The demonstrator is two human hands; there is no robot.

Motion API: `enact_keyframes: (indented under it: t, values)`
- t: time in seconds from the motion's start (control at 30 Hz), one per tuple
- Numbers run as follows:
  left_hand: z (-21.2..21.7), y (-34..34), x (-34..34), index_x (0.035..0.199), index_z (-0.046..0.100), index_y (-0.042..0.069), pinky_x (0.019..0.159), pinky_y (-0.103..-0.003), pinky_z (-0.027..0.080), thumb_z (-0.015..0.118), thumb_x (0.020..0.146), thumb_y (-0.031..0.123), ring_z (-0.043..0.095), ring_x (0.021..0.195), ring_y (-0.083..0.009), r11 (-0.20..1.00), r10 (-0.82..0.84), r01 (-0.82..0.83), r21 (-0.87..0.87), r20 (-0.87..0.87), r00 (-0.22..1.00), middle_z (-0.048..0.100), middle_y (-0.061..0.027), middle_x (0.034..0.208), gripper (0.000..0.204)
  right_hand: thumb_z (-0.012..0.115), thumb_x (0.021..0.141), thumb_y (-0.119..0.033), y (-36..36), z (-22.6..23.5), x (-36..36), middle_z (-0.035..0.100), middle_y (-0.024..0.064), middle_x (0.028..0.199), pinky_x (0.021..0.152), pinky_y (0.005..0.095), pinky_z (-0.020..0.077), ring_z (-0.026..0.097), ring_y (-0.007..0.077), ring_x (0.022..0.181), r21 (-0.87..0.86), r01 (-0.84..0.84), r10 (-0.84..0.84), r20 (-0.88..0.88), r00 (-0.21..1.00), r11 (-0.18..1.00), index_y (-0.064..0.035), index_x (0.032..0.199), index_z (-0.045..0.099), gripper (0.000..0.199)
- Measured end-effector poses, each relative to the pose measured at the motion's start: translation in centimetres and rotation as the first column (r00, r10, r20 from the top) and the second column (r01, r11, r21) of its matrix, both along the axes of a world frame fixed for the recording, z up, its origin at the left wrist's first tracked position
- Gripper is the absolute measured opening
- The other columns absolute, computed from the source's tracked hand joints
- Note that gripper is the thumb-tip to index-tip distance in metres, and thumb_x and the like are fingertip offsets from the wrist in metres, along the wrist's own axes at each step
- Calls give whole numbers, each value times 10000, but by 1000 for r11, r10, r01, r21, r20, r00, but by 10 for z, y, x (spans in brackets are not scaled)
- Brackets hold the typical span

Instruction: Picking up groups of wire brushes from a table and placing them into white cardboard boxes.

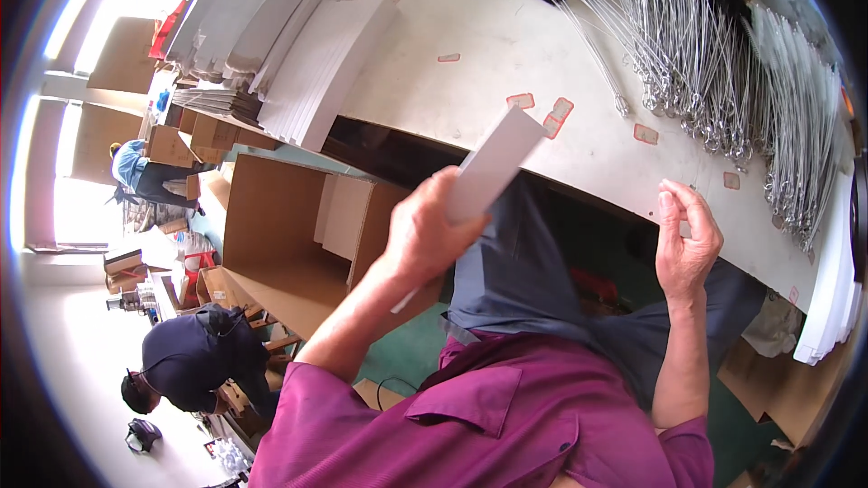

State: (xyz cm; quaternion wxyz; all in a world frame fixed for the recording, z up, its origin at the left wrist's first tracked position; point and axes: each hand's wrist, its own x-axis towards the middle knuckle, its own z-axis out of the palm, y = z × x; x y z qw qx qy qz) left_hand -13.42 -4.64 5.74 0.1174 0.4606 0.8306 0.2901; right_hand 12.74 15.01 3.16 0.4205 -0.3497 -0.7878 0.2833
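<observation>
My left hand (423, 228) is closed round a long, narrow white box (495, 163), tilted up past the table's front edge. The box's lower end shows below my wrist. My right hand (689, 239) is raised at the table edge on the right, with thumb and fingertips drawn together and nothing visible between them. Beyond it on the table lies a big pile of thin wire brushes (696, 63) with black bristle ends and looped wire ends. A few of these brushes lie apart at the pile's left side.
An open cardboard carton (276, 226) with white boxes inside stands left of my legs. Stacked white boxes (316, 63) fill the table's left end. Small red-edged labels (646, 134) dot the white tabletop (434, 18). Two other people (194, 357) bend over cartons at the far left.
</observation>
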Motion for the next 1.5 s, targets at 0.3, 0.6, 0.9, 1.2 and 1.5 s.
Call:
enact_keyframes:
  t: [0.3, 0.6, 0.9, 1.2, 1.5]
  values:
    - [15, 83, -94, 1085, 632, -48, 852, -513, 554, 714, 834, 428, 705, 957, -443, 969, 24, -112, -222, -366, 930, 723, -281, 965, 544, 673, 917, 3, 13, -23, 2, 715, 144, 942, 737, 378, 566, 704, 312, 842, 130, 55, -66, 81, 995, 990, -5, 978, 706, 70]
    - [21, 149, -86, 868, 682, -65, 792, -490, 562, 720, 896, 471, 710, 827, -430, 956, -73, -106, -272, -576, 814, 708, -265, 824, 539, 728, 872, -27, 10, -25, -3, 718, 98, 935, 704, 359, 562, 693, 266, 798, 187, 108, -124, 75, 989, 976, -41, 953, 708, 84]
    - [-15, 215, 10, 1020, 726, 14, 655, -410, 563, 786, 820, 211, 708, 682, -296, 900, -416, 431, 64, -167, 894, 696, -137, 726, 287, 733, 839, -51, 10, -25, -6, 708, 85, 893, 737, 388, 562, 692, 290, 805, 247, 104, -132, 97, 987, 963, -61, 889, 705, 58]
    - [-7, 231, 28, 862, 743, 22, 693, -426, 566, 780, 796, 304, 708, 688, -298, 955, -297, 297, -30, -12, 955, 702, -138, 712, 292, 723, 838, -64, 12, -25, -3, 708, 80, 890, 718, 381, 557, 689, 282, 794, 274, 114, -144, 92, 985, 955, -64, 886, 707, 51]
    - [-21, 238, 17, 838, 673, -27, 510, -303, 536, 705, 855, 133, 652, 581, -149, 962, -254, 274, 3, 386, 887, 668, -116, 666, 164, 729, 837, -68, 10, -25, -4, 711, 83, 894, 719, 384, 556, 689, 286, 791, 262, 124, -151, 84, 985, 957, -63, 890, 709, 57]
